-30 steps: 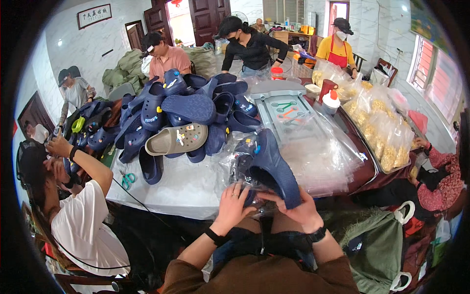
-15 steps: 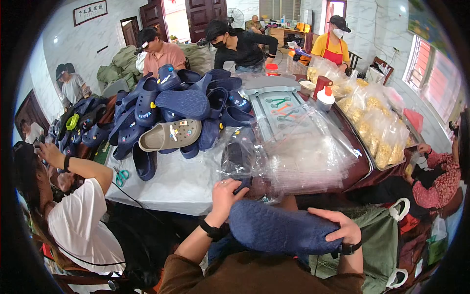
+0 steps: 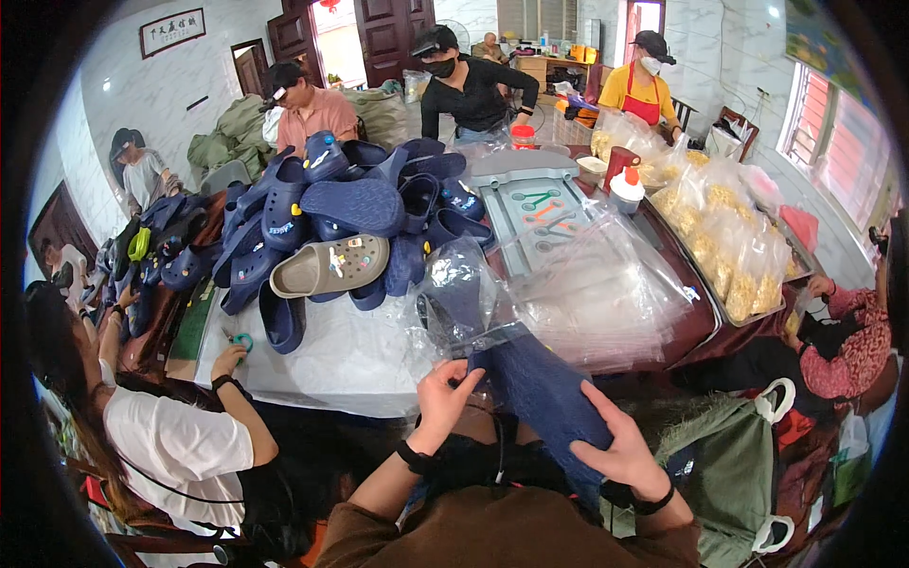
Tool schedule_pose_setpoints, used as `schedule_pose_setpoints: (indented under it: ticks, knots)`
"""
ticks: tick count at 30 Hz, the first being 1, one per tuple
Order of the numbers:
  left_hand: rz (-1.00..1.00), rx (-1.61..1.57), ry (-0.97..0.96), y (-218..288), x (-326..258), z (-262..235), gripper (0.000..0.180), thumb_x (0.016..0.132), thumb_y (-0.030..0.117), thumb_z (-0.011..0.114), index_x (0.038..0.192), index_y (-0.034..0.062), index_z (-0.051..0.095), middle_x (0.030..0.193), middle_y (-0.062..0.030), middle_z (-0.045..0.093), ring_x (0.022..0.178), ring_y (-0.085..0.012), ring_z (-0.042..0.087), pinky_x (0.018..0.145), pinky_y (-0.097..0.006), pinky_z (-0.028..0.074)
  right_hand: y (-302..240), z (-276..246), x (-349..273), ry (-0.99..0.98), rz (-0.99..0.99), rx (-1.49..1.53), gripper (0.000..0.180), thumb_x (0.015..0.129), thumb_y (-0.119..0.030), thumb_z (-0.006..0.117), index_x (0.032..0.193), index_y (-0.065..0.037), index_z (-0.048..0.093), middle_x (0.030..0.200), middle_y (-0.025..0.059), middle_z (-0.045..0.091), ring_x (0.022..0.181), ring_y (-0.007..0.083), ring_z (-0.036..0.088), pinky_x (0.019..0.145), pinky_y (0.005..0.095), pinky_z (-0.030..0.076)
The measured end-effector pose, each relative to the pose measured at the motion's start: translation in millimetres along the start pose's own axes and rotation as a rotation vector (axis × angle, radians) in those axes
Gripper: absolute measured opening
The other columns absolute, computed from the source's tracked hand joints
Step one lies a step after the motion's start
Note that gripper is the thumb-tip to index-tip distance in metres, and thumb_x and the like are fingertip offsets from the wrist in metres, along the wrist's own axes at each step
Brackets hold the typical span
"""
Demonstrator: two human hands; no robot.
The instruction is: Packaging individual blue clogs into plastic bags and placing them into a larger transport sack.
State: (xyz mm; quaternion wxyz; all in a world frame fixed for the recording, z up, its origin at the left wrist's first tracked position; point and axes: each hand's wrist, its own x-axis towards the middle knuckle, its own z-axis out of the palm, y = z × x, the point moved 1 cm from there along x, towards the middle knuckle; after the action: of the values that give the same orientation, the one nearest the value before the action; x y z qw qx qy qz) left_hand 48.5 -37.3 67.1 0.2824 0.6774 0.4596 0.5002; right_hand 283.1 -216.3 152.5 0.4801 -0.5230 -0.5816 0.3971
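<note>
My right hand (image 3: 620,443) grips the near end of a navy clog (image 3: 540,383), thumb over its textured sole. The clog slants away from me, its far end at the mouth of a clear plastic bag (image 3: 492,331). My left hand (image 3: 447,396) is closed in a pinch at the bag's near edge, close beside the clog. Another dark blue clog (image 3: 453,289) shows through the bag's far part. Behind the bag is a heap of navy clogs (image 3: 350,204), with one grey-beige clog (image 3: 331,265) lying on its front.
A stack of flat clear bags (image 3: 597,322) lies right of the clogs by a grey plastic board (image 3: 516,213). A white-capped bottle (image 3: 628,189) and a tray of filled bags (image 3: 724,251) stand farther right. At left, a co-worker's hand is at green scissors (image 3: 241,341). A green sack (image 3: 724,454) hangs beside me.
The navy clog has swung from lying crosswise to pointing away, its far end now at the bag. My left hand has shifted to the bag's edge. The left co-worker has reached to the scissors.
</note>
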Motion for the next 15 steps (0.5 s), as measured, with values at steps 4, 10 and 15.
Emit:
schedule_pose_setpoints:
  ticks: [4,10,15]
  knots:
    - [0.066,0.02,-0.041,10.5,-8.1,-0.4,0.019,0.079,0.014,0.084,0.084,0.0006,0.071,0.07,-0.0083,0.061,0.064,-0.0211,0.059,0.06,-0.032,0.046,18.3,25.5,25.3,0.071,-0.089,-0.214,0.085,0.081,-0.012,0.077,0.153,0.006,0.034,0.141,0.0254,0.053,0.134,0.0298,0.051,0.111,0.0365,0.038]
    - [-0.129,-0.183,-0.079,-0.3,-18.4,-6.1,0.022,0.083,0.014,0.081,0.086,-0.0019,0.067,0.077,-0.0088,0.06,0.067,-0.0144,0.057,0.063,-0.031,0.047,52.7,74.4,71.5,0.173,-0.303,-0.305,0.086,0.083,-0.019,0.077,0.152,0.006,0.031,0.134,0.0258,0.054,0.125,0.0371,0.055,0.107,0.0407,0.042]
    - [-0.085,-0.068,-0.129,-20.0,-29.7,-17.4,0.031,0.085,0.016,0.08,0.107,-0.0016,0.065,0.087,-0.0124,0.065,0.079,-0.0205,0.062,0.074,-0.032,0.051,83.3,105.2,114.2,0.19,-0.335,-0.177,0.087,0.09,-0.026,0.076,0.154,0.006,0.026,0.127,0.0245,0.052,0.118,0.0355,0.053,0.104,0.042,0.04]
